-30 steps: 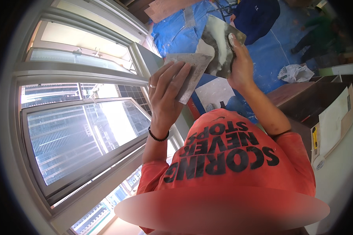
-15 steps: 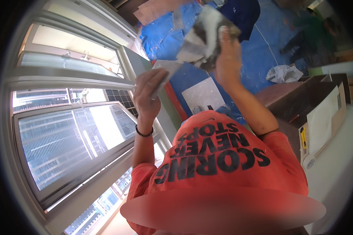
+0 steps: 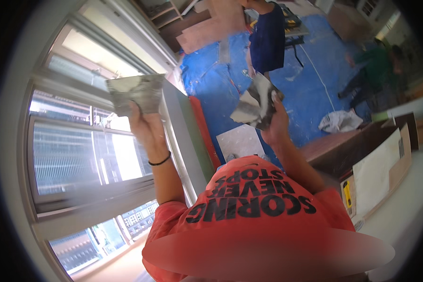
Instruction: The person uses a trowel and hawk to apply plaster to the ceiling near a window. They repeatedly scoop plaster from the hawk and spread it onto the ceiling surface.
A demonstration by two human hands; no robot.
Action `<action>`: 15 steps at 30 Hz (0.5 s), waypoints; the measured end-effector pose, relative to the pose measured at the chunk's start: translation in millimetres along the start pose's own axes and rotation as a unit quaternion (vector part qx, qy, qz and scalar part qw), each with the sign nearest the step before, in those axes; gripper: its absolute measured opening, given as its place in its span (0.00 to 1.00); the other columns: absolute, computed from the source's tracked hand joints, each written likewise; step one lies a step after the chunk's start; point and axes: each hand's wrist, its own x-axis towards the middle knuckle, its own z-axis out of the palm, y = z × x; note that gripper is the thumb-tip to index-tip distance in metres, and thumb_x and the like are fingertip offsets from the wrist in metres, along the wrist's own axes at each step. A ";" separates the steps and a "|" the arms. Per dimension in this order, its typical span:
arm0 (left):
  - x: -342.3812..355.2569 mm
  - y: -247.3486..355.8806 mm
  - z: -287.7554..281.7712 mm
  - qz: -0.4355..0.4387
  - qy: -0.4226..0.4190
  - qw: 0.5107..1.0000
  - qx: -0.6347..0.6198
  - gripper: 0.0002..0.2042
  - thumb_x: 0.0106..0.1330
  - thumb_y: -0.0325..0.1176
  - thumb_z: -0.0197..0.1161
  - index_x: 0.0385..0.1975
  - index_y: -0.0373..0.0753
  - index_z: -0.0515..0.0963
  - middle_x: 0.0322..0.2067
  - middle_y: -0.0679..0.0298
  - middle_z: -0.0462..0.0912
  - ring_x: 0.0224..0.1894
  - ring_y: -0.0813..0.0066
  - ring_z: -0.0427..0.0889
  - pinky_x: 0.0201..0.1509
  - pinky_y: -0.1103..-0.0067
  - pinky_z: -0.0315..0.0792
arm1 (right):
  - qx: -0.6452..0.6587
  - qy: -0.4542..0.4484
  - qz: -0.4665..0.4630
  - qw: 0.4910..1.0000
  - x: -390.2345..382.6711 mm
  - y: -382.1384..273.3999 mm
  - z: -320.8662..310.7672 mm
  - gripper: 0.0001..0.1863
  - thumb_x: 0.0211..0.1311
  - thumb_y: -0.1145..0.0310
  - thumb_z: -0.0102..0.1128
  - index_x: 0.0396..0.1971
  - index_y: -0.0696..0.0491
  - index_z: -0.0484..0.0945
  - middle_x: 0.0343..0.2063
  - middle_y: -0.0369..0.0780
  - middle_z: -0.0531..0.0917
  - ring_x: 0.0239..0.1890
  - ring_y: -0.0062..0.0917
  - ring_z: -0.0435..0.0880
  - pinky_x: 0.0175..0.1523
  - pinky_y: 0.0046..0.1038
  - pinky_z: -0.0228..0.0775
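My left hand [image 3: 148, 130] is raised beside the window, its fingers closed around the lower edge of a wide, flat grey scraper [image 3: 135, 94]. Pale streaks mark the scraper's face. Farther right, my right hand [image 3: 278, 121] grips an angular plate [image 3: 254, 104] smeared with whitish and dark grey material, the thumb lying on top. The two held things are well apart. How the fingers sit beneath the plate is hidden.
Window frames [image 3: 94, 188] line the left, beside a grey-green ledge [image 3: 185, 127]. Blue sheeting [image 3: 211, 66] covers the floor, with a white board [image 3: 239, 141] near my feet. One person [image 3: 268, 37] stands ahead, another [image 3: 376, 70] farther right. A brown cabinet [image 3: 333, 145] and plastic bag [image 3: 338, 121] are at right.
My left hand has swung left toward the window, turning the scraper broadside. My right hand has come lower and nearer with the plate. The view has shifted, showing more of the person ahead.
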 end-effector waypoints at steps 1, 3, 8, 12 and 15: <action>-3.4 18.7 27.0 0.058 -0.004 0.998 -0.015 0.27 0.74 0.29 0.57 0.70 0.31 0.58 0.65 0.50 0.68 0.67 0.54 0.69 0.76 0.58 0.61 | -0.032 -0.069 -0.064 0.995 3.3 10.3 -34.1 0.28 0.78 0.51 0.44 0.69 0.52 0.63 0.61 0.41 0.76 0.62 0.34 0.77 0.66 0.39 0.70; 7.1 57.9 36.2 0.172 -0.012 0.984 0.039 0.26 0.73 0.27 0.57 0.69 0.31 0.61 0.64 0.51 0.70 0.67 0.56 0.69 0.75 0.59 0.61 | -0.031 -0.127 -0.036 0.991 1.3 4.8 -76.1 0.28 0.76 0.48 0.46 0.66 0.51 0.67 0.59 0.41 0.78 0.59 0.35 0.79 0.61 0.43 0.75; 55.1 197.9 114.8 0.575 -0.013 0.815 0.066 0.20 0.74 0.28 0.58 0.63 0.30 0.67 0.57 0.59 0.76 0.56 0.70 0.76 0.63 0.70 0.71 | -0.079 -0.022 -0.037 0.996 -6.4 -21.0 -90.4 0.31 0.78 0.46 0.38 0.71 0.51 0.61 0.64 0.42 0.73 0.62 0.37 0.77 0.61 0.43 0.76; 50.1 349.1 140.3 0.717 0.070 0.691 0.050 0.13 0.72 0.33 0.63 0.47 0.30 0.74 0.41 0.61 0.78 0.45 0.69 0.77 0.53 0.69 0.71 | -0.063 -0.032 0.034 0.997 25.1 -13.7 -108.4 0.30 0.79 0.50 0.40 0.70 0.53 0.61 0.66 0.44 0.71 0.66 0.39 0.73 0.67 0.43 0.69; 35.3 408.4 191.6 0.769 0.099 0.629 0.054 0.13 0.75 0.31 0.56 0.51 0.29 0.69 0.48 0.56 0.77 0.50 0.65 0.76 0.59 0.68 0.69 | -0.071 -0.057 0.030 0.995 23.3 -16.5 -112.6 0.30 0.79 0.51 0.40 0.71 0.55 0.60 0.68 0.45 0.69 0.67 0.39 0.72 0.68 0.43 0.68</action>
